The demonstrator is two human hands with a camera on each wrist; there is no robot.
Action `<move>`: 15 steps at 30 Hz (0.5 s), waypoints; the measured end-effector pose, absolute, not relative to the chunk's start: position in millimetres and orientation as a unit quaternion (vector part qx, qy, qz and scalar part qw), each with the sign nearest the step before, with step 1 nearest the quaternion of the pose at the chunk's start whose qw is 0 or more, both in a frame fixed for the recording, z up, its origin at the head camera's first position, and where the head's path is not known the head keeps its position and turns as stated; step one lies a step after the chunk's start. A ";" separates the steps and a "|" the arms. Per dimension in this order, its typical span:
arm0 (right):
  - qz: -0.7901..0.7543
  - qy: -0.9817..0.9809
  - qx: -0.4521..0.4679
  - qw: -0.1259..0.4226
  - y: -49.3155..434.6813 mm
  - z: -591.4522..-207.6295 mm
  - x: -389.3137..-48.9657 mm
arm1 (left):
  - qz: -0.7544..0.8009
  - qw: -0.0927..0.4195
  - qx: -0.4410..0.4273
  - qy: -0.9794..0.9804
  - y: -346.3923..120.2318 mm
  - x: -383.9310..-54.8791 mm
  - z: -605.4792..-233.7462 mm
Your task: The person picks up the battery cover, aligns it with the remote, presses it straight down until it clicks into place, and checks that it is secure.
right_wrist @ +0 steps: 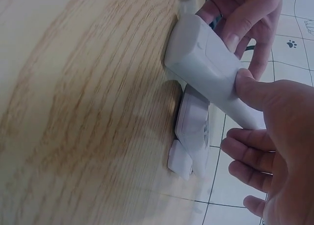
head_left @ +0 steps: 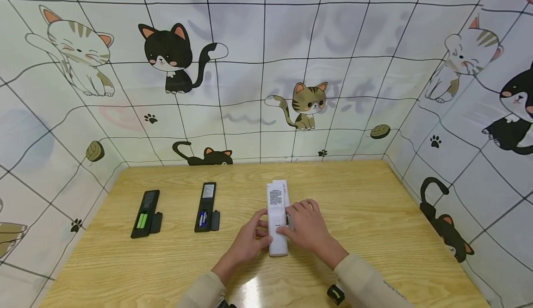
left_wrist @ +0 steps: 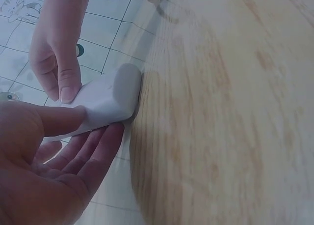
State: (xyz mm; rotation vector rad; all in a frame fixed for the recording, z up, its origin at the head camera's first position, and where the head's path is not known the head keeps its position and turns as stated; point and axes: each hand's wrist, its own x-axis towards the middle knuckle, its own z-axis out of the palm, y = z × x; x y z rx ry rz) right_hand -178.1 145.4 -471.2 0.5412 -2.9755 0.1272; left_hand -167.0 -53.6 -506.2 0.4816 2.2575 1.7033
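A white remote control (head_left: 277, 247) lies back side up, its printed label toward the far end. My left hand (head_left: 248, 239) holds its left edge between thumb and fingers. From the other side my right hand (head_left: 307, 224) grips it, thumb (right_wrist: 252, 90) on the back and fingers along the right edge. In the right wrist view the remote is tilted, one end low at the table. Just behind it lies a second white remote (right_wrist: 194, 122), mostly covered in the head view, with a small white battery cover (right_wrist: 180, 159) beside it.
On the left lie two black remotes: one (head_left: 148, 200) with green batteries showing, another (head_left: 207, 205) with blue ones. Each has its black battery cover (head_left: 156, 223) alongside. Cat-printed cloth walls (head_left: 245, 81) stand at the back and sides of the wooden table (head_left: 366, 206).
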 end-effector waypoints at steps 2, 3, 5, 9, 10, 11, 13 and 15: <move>0.045 -0.981 0.180 0.057 144.6 -470.8 -177.8 | 0.591 0.134 0.167 0.778 -53.8 -167.1 -506.7; 0.046 -0.981 0.180 0.056 144.2 -470.7 -177.7 | 0.592 0.133 0.168 0.777 -53.9 -167.2 -507.1; 0.048 -0.981 0.180 0.055 143.6 -471.4 -177.9 | 0.590 0.132 0.166 0.779 -54.0 -167.3 -507.8; 0.052 -0.981 0.178 0.056 142.4 -474.4 -178.6 | 0.588 0.131 0.162 0.781 -54.0 -167.4 -509.2; 0.053 -0.981 0.177 0.057 142.0 -475.0 -178.8 | 0.589 0.129 0.163 0.781 -54.1 -167.1 -509.1; 0.054 -0.981 0.176 0.056 141.8 -475.5 -178.9 | 0.590 0.128 0.164 0.781 -54.1 -166.9 -508.9; 0.056 -0.982 0.173 0.055 141.5 -476.1 -179.1 | 0.591 0.124 0.167 0.780 -54.2 -166.6 -508.4; 0.059 -0.982 0.170 0.052 141.0 -475.9 -179.6 | 0.592 0.121 0.169 0.779 -54.5 -166.3 -507.7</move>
